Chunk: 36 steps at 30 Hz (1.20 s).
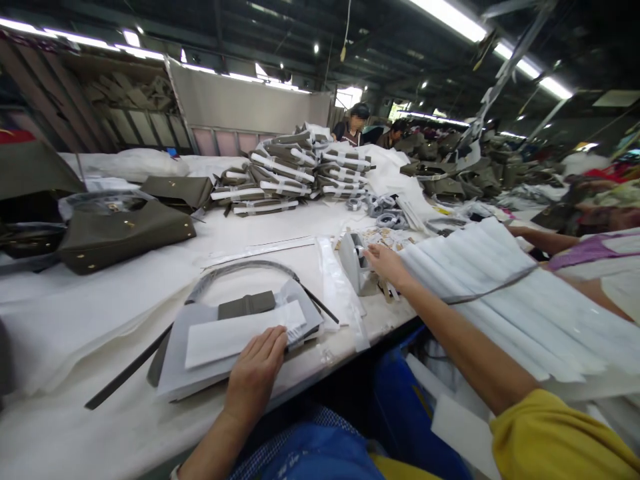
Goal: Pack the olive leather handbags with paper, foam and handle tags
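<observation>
White strip (220,339) lies under left hand (257,370), tape dispenser (351,263) by right hand (387,264).

Factory workshop for handbags. Fluorescent tubes (453,18) hung beneath a dark roof (395,43), upper right. A long white worktable (227,233) crossed the frame; on it stood an olive handbag (125,240) at left and stacks of like-coloured pieces (285,173) at upper centre, while a film-wrapped handle loop (245,265) lay left of centre. Two co-workers (352,134) appeared behind the stacks.

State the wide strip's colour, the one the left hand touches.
The wide strip is white; see head view.
</observation>
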Available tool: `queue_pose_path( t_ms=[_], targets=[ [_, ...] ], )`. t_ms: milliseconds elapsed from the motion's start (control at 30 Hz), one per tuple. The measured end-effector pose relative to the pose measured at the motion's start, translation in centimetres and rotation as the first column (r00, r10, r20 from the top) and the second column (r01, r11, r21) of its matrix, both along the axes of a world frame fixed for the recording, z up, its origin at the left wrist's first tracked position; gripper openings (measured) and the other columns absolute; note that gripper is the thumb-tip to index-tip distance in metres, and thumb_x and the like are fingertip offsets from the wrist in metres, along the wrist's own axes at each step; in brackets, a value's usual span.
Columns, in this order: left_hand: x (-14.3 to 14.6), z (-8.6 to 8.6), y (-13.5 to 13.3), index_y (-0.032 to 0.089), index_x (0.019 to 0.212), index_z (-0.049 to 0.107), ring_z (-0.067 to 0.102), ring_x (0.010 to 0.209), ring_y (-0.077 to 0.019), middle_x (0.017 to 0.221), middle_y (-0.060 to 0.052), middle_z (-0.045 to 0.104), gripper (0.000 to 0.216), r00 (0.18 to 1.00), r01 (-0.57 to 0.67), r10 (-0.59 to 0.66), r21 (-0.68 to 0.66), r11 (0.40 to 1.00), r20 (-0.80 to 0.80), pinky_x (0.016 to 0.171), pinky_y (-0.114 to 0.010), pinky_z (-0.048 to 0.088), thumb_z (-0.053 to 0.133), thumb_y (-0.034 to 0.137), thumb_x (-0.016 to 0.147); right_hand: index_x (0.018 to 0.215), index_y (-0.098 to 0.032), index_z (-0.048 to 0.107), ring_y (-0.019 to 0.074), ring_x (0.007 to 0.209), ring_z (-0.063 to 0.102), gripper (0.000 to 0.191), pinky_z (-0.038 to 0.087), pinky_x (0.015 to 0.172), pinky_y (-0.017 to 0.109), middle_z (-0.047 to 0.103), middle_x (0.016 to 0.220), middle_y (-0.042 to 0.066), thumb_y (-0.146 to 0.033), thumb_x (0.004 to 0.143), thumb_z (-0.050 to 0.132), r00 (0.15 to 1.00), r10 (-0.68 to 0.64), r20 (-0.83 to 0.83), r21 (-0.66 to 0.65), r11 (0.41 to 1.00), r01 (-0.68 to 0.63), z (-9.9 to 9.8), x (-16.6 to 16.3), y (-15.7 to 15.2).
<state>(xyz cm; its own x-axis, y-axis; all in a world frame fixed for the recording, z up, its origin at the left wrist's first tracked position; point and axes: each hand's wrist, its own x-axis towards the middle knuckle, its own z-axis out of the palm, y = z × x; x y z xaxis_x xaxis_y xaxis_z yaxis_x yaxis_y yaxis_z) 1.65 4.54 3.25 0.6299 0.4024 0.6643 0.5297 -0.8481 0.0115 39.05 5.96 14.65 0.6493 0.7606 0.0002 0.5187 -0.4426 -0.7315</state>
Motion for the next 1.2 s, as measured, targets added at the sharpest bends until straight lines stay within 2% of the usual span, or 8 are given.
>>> queue_pose_path(
  t_ms=[100, 267, 567, 733, 833, 933, 1033, 1200],
  targets=[
    [0.0, 0.0, 0.0, 0.015, 0.118, 0.061, 0.065, 0.109, -0.024, 0.12, -0.007, 0.07, 0.028, 1.0, 0.001, -0.001, 0.01, 1.0, 0.014, 0.095, -0.038, 0.049, 0.043, 0.015, 0.096, 0.095, -0.011, 0.068, 0.0211, 0.088, 0.069, 0.024, 0.056, 0.081, 0.036, 0.072, 0.096, 0.011, -0.034, 0.094, 0.061, 0.98, -0.05, -0.192, -0.174, 0.985, 0.016, 0.1, 1.6, 1.6],
    [0.0, -0.2, 0.1, 0.017, 0.117, 0.062, 0.065, 0.109, -0.0242, 0.121, -0.007, 0.069, 0.029, 0.999, 0.003, -0.004, 0.012, 1.0, 0.036, 0.095, -0.038, 0.049, 0.041, 0.016, 0.097, 0.119, -0.014, 0.06, 0.0198, 0.097, 0.065, 0.031, 0.057, 0.082, 0.039, 0.063, 0.115, 0.009, -0.035, 0.095, 0.06, 0.886, -0.148, -0.44, -0.26, 0.965, 0.032, -0.3, 1.8, 3.3],
    [-0.2, -0.4, 0.2, 0.015, 0.118, 0.062, 0.064, 0.11, -0.0246, 0.123, -0.008, 0.068, 0.028, 1.0, 0.02, -0.02, 0.0, 1.0, 0.003, 0.097, -0.039, 0.049, 0.045, 0.015, 0.097, 0.117, -0.014, 0.06, 0.0183, 0.092, 0.065, 0.029, 0.058, 0.078, 0.036, 0.064, 0.112, 0.008, -0.033, 0.095, 0.06, 0.788, -0.161, -0.594, -0.031, 0.984, 0.178, 0.9, 1.1, 2.1],
    [-0.1, 0.0, 0.1, 0.016, 0.117, 0.062, 0.064, 0.11, -0.0246, 0.122, -0.008, 0.069, 0.027, 1.0, 0.023, -0.023, -0.001, 1.0, 0.022, 0.096, -0.038, 0.048, 0.044, 0.015, 0.097, 0.089, -0.009, 0.066, 0.0088, 0.062, 0.062, 0.014, 0.053, 0.055, 0.017, 0.071, 0.086, 0.009, -0.023, 0.09, 0.065, 0.798, -0.104, -0.594, 0.15, 0.96, 0.237, 2.2, -0.8, -1.8],
    [-0.2, 0.1, 0.0, 0.014, 0.117, 0.061, 0.064, 0.11, -0.0248, 0.121, -0.009, 0.069, 0.026, 0.999, 0.035, -0.035, -0.002, 0.999, 0.027, 0.097, -0.039, 0.048, 0.044, 0.016, 0.097, 0.082, -0.01, 0.067, 0.007, 0.056, 0.061, 0.015, 0.05, 0.048, 0.014, 0.073, 0.083, 0.009, -0.024, 0.087, 0.067, 0.813, -0.075, -0.577, 0.228, 0.941, 0.249, 2.1, -2.4, -5.2],
    [-0.3, 0.0, 0.0, 0.014, 0.118, 0.061, 0.064, 0.11, -0.0249, 0.122, -0.009, 0.069, 0.027, 0.999, 0.041, -0.041, -0.007, 0.999, 0.034, 0.097, -0.039, 0.047, 0.045, 0.016, 0.097, 0.08, -0.011, 0.068, 0.0071, 0.055, 0.061, 0.02, 0.049, 0.047, 0.014, 0.074, 0.084, 0.01, -0.031, 0.083, 0.071, 0.832, -0.082, -0.549, 0.265, 0.927, 0.266, 0.7, -3.9, -8.3],
    [-0.3, -0.3, 0.1, 0.015, 0.119, 0.061, 0.063, 0.112, -0.0249, 0.123, -0.008, 0.068, 0.027, 0.999, 0.038, -0.037, -0.024, 0.999, 0.039, 0.098, -0.039, 0.046, 0.045, 0.015, 0.097, 0.078, -0.012, 0.069, 0.008, 0.054, 0.06, 0.032, 0.048, 0.046, 0.016, 0.074, 0.082, 0.01, -0.043, 0.075, 0.076, 0.855, -0.112, -0.507, 0.289, 0.912, 0.291, -1.8, -4.7, -10.5],
    [-0.3, -0.6, 0.1, 0.016, 0.12, 0.06, 0.063, 0.112, -0.0249, 0.124, -0.007, 0.068, 0.027, 0.999, 0.033, -0.032, -0.031, 0.999, 0.032, 0.099, -0.04, 0.046, 0.046, 0.016, 0.097, 0.075, -0.013, 0.069, 0.0101, 0.051, 0.057, 0.05, 0.044, 0.042, 0.02, 0.074, 0.078, 0.011, -0.062, 0.066, 0.074, 0.911, -0.155, -0.383, 0.322, 0.902, 0.289, -6.7, -4.3, -11.3]
  ],
)
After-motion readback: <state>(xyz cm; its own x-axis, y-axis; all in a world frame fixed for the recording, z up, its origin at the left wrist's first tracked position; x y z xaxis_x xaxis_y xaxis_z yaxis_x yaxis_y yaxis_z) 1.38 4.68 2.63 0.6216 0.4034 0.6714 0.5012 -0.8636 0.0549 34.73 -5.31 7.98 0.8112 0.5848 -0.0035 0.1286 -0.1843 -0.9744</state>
